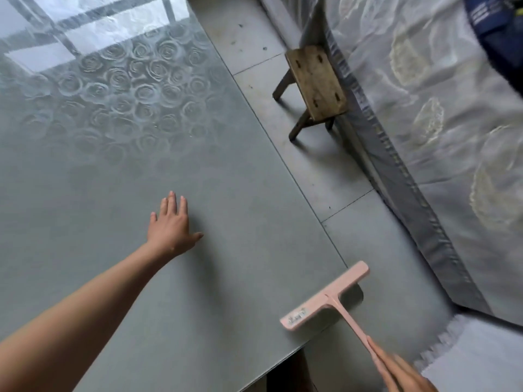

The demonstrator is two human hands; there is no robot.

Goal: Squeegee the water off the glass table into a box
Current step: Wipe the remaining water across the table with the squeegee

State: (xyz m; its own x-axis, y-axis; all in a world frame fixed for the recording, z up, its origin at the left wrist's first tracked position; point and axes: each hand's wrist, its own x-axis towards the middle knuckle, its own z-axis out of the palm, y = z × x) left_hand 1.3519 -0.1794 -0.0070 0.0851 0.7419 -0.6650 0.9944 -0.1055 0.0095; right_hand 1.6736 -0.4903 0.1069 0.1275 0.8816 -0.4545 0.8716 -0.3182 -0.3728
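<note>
- I am looking down through the head camera at the glass table (119, 171). It is filling the left and centre of the view, its far part is showing a pressed rose pattern, and a window reflection is lying across the top left.
- The left hand (169, 224) is reaching out over the middle of the glass, palm down, with the fingers straight and slightly spread and the thumb pointing right. It is holding nothing. It is sitting very close to its own shadow, but I cannot tell whether it is pressing on the glass or hovering just above it.
- The right hand (402, 372) is coming in at the bottom right corner, blurred. Its fingers are lying along the lower end of the pink squeegee (325, 295) handle and gripping it.
- The squeegee's blade bar is sitting at the near right corner of the table, set slantwise. Its far end is reaching out just past the table's right edge, and its near end, which is carrying a small label, is staying over the glass.
- A shadow is falling just beyond the bar, so I cannot tell whether the blade is touching the glass.
- Right of the table, a grey tiled floor (311, 176) is running as a strip up the view.
- A small wooden stool (317, 83) is standing on those tiles, pushed against the side of a mattress (424, 114) in a pale quilted cover with a grey border.
- A dark blue cloth (501, 32) is lying on the mattress at the top right corner, partly cut off.
</note>
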